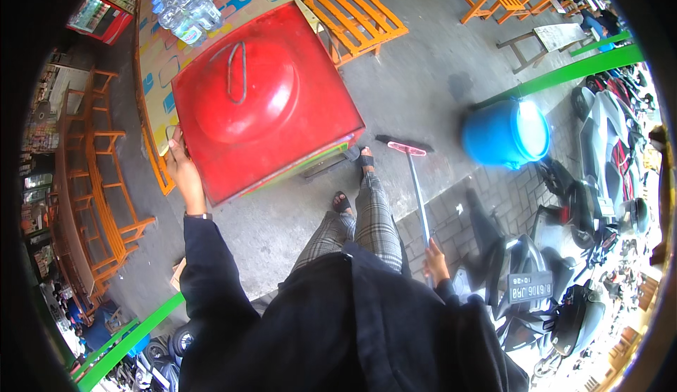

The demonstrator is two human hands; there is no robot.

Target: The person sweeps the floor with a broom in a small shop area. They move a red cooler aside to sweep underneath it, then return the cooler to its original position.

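A large red metal box (317, 88) with a domed top and a wire loop handle (230, 74) is before me, at the end of a patterned table. My left hand (183, 167) grips its left side, fingers at a small metal side handle (170, 133); the exact hold is partly hidden. Down at my right side, my right hand (436, 262) is closed around the pale pole (418, 193) of a push broom. The broom's pink head (406, 149) and dark bristles (423, 146) rest on the concrete floor, beyond my sandalled feet.
Several plastic water bottles (185, 11) stand on the patterned table (156, 61). Orange slatted benches (354, 14) line its far side, with more orange benches (108, 233) at left. A blue drum (489, 135) stands right, near a green rail (576, 69) and parked motorcycles (521, 265).
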